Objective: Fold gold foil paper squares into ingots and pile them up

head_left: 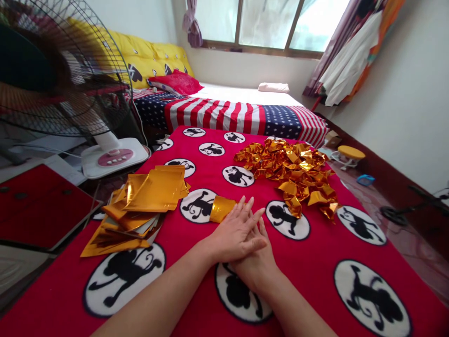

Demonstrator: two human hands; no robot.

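Observation:
A sheet of gold foil paper (222,209) lies on the red cloth (196,299), partly covered by my hands. My left hand (235,234) rests flat across the top of my right hand (257,264), its fingers stretched out and slightly apart. The right hand lies palm down beneath it, fingers extended, several of them hidden. Both press near the right end of the foil paper. To the left sits a loose stack of flat gold foil sheets (154,189). Beyond my hands on the right spreads a heap of folded gold foil pieces (287,161).
An electric fan (115,157) stands on the left beside a red board (38,206). A bed (217,114) with a flag-patterned cover is at the back below the window. On the floor to the right are a yellow-topped stool (351,152) and a blue object (365,179).

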